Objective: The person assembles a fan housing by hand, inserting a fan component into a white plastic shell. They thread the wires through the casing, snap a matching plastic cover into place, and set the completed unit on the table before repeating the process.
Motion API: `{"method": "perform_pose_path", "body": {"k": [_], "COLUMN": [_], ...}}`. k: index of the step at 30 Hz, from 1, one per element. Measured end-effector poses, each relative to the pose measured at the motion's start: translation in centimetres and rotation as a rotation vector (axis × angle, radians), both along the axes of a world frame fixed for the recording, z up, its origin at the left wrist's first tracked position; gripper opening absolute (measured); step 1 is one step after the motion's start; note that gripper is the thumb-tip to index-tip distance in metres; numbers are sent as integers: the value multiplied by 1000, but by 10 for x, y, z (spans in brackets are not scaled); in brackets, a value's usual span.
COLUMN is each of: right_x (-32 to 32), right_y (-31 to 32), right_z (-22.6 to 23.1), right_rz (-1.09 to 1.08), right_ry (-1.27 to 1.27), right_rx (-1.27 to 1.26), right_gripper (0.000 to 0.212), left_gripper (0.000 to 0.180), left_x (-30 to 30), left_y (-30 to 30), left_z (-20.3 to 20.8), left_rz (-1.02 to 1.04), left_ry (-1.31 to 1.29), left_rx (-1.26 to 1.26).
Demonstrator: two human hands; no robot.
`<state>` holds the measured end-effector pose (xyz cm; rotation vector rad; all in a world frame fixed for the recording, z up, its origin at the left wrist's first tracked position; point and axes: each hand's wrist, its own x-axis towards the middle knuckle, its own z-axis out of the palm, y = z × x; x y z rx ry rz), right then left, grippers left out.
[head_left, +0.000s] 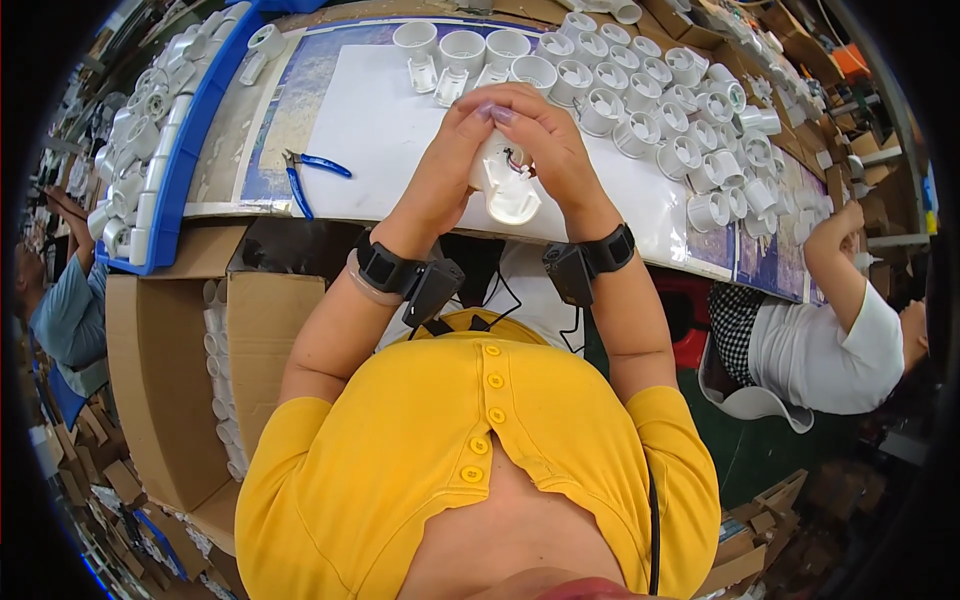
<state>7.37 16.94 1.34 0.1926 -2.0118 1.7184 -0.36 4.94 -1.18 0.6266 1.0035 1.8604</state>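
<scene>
A white plastic housing (pixel 507 190) sits between my two hands near the table's front edge. Its rounded open end points toward me, and thin dark and reddish wires show inside it. My left hand (pixel 445 160) closes round its left side. My right hand (pixel 550 140) wraps its right side, with both thumbs together on top. The far part of the housing is hidden under my fingers. Just beyond my hands stand several white plastic cups (pixel 462 50), some with a half-shell piece (pixel 451 86) in front.
Blue-handled cutting pliers (pixel 312 175) lie open on the white sheet (pixel 365 110) to my left. Many white cylindrical parts (pixel 638 132) crowd the table at right. A blue tray (pixel 178 190) of white parts stands far left, above a cardboard box (pixel 165 380). A person (pixel 830 340) sits at right.
</scene>
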Motion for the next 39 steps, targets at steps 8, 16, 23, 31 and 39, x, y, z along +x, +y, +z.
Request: {"method": "perform_pose_path", "body": {"k": [8, 16, 23, 31, 39], "right_x": [27, 36, 32, 26, 34], "right_y": [0, -17, -17, -13, -10], "right_z": [37, 58, 46, 29, 25], "right_rz": [-127, -236, -363, -223, -142], "right_ry": [63, -144, -95, -337, -365], "right_rx": [204, 935, 883, 300, 59], "right_gripper": [32, 24, 10, 6, 10], "left_gripper": [30, 30, 32, 36, 67], "left_x": [-11, -16, -16, -13, -15], "left_y": [-13, -15, -18, -22, -28], "left_z": [14, 9, 10, 7, -8], "left_rz": [265, 399, 438, 493, 387], "left_ry": [237, 438, 494, 726, 687], "left_rx": [-42, -120, -139, -208, 165]}}
